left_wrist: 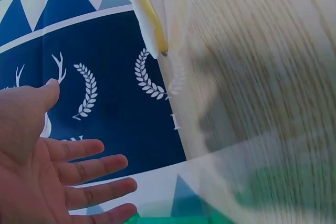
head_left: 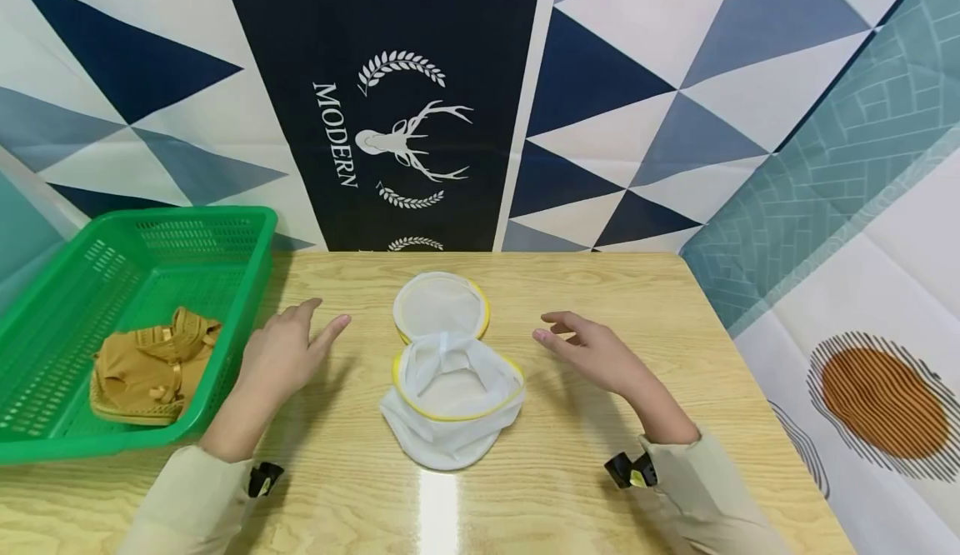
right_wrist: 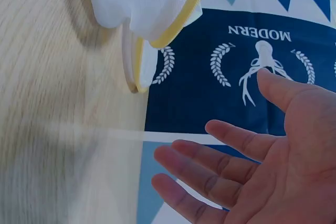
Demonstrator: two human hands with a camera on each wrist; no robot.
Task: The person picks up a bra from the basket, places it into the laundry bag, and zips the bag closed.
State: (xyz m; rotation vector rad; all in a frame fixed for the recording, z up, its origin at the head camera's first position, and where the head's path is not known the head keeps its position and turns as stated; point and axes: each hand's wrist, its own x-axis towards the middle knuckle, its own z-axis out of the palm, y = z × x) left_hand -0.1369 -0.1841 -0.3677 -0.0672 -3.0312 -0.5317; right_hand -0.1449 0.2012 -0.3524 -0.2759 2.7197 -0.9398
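A white mesh laundry bag (head_left: 457,430) with yellow trim stands on the table in the head view. Its round lid (head_left: 441,307) is folded back toward the wall, so the mouth gapes upward. To the left of the bag my left hand (head_left: 281,353) hovers above the table with thumb and fingers spread, holding nothing. My right hand (head_left: 596,353) is held to the right of the bag, fingers loosely extended and apart from it. Both wrist views show bare palms, the left hand (left_wrist: 58,166) and the right hand (right_wrist: 257,166), with the yellow-edged bag (right_wrist: 142,3) beyond.
On the left, a green plastic basket (head_left: 262,247) contains a bundled brown cloth item (head_left: 153,367). The wooden table (head_left: 600,276) meets a wall hanging (head_left: 420,5) printed with triangles and a deer head at its back edge. Patterned fabric (head_left: 840,288) lies along the right side.
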